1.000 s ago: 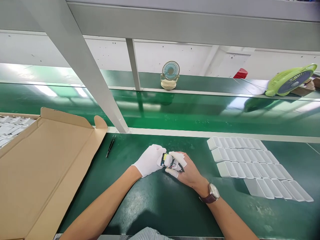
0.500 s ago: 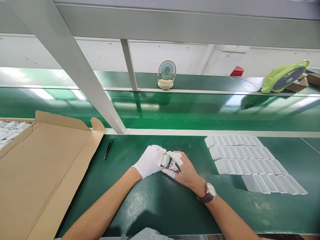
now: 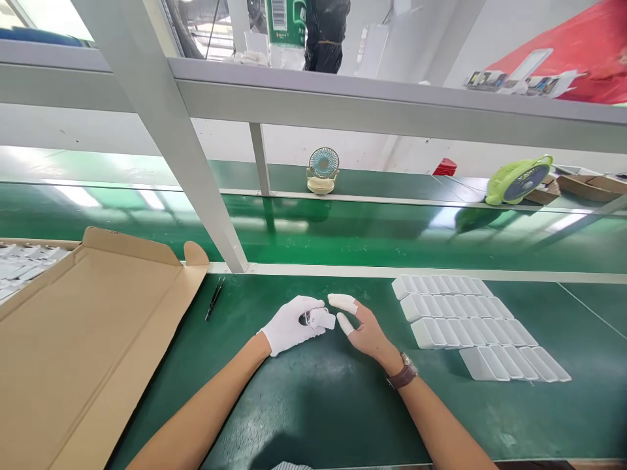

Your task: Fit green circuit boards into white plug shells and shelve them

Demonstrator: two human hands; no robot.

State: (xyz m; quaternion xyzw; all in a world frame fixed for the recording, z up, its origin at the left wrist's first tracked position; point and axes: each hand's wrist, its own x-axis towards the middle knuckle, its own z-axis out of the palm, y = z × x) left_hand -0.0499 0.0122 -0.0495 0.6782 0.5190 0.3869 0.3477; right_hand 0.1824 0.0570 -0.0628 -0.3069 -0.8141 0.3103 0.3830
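Observation:
My left hand (image 3: 295, 326), in a white glove, is closed on a small white plastic part (image 3: 322, 318) above the green bench. A darker bit of the part shows between thumb and fingers; the rest lies hidden in the palm. Just right of it, my right hand (image 3: 361, 326) is open and apart from the part, with white finger cots on thumb and forefinger and a watch at the wrist. Black tweezers (image 3: 214, 299) lie on the bench left of my hands.
A cardboard box (image 3: 98, 326) with white parts (image 3: 27, 264) at its far end takes up the left side. White divided trays (image 3: 470, 329) stand in rows on the right. A slanted grey post (image 3: 196, 176) rises at the bench's back. Beyond are a small fan (image 3: 322, 171) and a green fan (image 3: 518, 181).
My right hand has let go of the part and drawn slightly away, its fingers now spread. The part stays in my left hand, turned differently. The camera view has tilted upward.

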